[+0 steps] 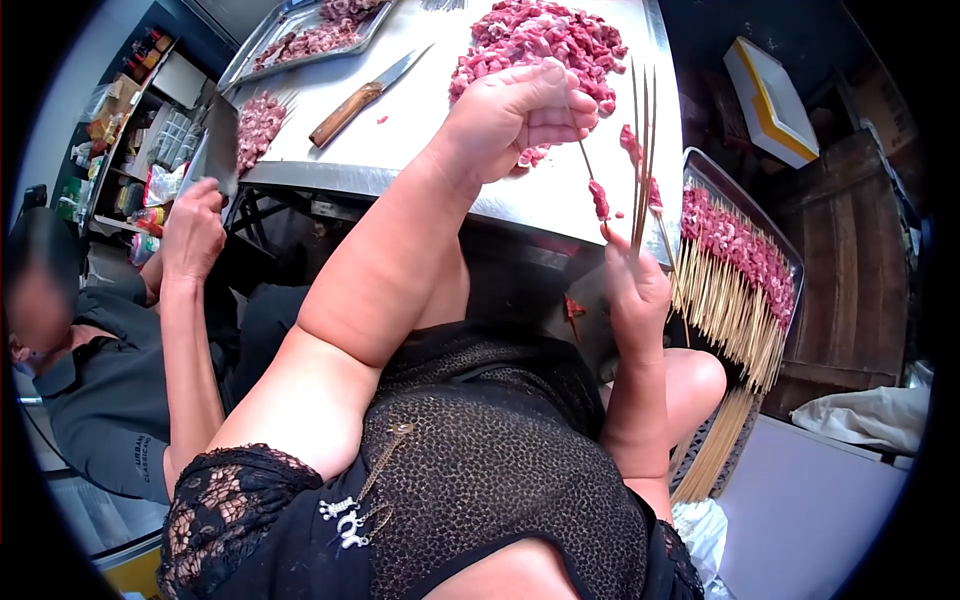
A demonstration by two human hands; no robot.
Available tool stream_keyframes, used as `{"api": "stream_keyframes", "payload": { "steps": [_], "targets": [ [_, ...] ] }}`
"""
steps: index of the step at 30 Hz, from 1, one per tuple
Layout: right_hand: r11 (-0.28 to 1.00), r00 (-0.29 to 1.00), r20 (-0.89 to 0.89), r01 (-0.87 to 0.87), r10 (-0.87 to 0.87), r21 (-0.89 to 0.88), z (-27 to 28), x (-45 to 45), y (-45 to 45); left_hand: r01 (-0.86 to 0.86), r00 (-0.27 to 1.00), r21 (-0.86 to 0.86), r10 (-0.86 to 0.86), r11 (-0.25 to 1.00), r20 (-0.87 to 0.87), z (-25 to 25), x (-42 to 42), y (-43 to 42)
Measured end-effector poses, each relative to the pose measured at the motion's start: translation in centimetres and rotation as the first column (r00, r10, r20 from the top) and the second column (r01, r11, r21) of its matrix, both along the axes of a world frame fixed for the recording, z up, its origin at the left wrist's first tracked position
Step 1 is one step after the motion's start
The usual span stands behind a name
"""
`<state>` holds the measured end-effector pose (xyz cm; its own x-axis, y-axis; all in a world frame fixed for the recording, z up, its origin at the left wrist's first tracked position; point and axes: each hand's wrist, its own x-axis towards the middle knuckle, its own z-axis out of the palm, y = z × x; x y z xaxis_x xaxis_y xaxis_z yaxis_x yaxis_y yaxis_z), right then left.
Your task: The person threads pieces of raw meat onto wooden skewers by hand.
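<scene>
My left hand (530, 115) is closed at the upper end of a thin skewer (586, 158), over the table's front part. A small piece of red meat (599, 199) is on that skewer, just above my right hand (638, 290). My right hand is closed on the lower end of this skewer and on several long upright skewers (643, 150). A large pile of cut raw meat (545, 38) lies behind my left hand. Whether my left palm holds any meat is hidden.
A knife (345, 112) lies on the white table (420, 140). At right, a metal tray (796, 262) holds meat skewers (740, 250); bare skewers (715, 450) lie below. At left, a co-worker's hand (195, 230) holds a cleaver (212, 140) near more meat (262, 130). Another tray (250, 75) stands behind.
</scene>
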<state>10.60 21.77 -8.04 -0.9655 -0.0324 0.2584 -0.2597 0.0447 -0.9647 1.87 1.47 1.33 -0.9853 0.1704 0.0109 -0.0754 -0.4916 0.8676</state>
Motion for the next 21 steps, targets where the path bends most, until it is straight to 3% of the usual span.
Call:
{"api": "stream_keyframes", "payload": {
  "steps": [1,3,7,11,13,15,17,19,21],
  "targets": [
    [1.0,0.999,-0.039,-0.004,0.004,0.001,0.3,0.0,-0.1,-0.001,1.0,0.003,0.001,1.0,-0.001,0.0,0.0,0.1],
    [0.98,0.972,0.196,-0.094,0.128,-0.176,1.3,0.6,-0.5,0.006,1.0,0.041,-0.006,0.999,-0.016,-0.2,0.0,0.4],
    [0.921,0.923,0.298,-0.123,0.243,-0.37,1.1,0.4,-1.0,0.06,0.997,0.054,-0.057,0.997,-0.054,-0.4,0.1,0.7],
    [0.923,0.929,0.287,-0.12,0.235,-0.365,1.5,0.2,-1.1,0.087,0.995,0.005,-0.086,0.996,-0.046,-0.8,0.1,1.1],
    [0.936,0.965,0.212,-0.072,0.152,-0.345,1.4,0.0,-1.1,0.063,0.996,-0.018,-0.064,0.998,-0.055,-0.7,0.3,1.2],
    [0.943,0.967,0.217,-0.057,0.134,-0.327,1.1,-0.2,-0.8,0.092,0.995,-0.226,-0.083,0.97,0.048,-1.0,0.6,1.0],
    [0.995,0.998,0.064,0.031,-0.025,-0.094,0.0,-0.5,-0.7,0.071,0.997,-0.17,-0.067,0.983,0.03,-1.2,0.1,1.0],
    [0.999,0.998,0.042,0.045,-0.044,-0.021,0.5,-0.1,-0.8,-0.058,0.997,0.037,0.06,0.998,-0.048,-0.9,-0.1,1.2],
    [0.997,0.998,0.018,0.058,-0.059,0.053,0.9,0.1,-0.8,-0.076,0.996,0.062,0.078,0.995,-0.042,-0.4,0.0,1.1]
  ]
}}
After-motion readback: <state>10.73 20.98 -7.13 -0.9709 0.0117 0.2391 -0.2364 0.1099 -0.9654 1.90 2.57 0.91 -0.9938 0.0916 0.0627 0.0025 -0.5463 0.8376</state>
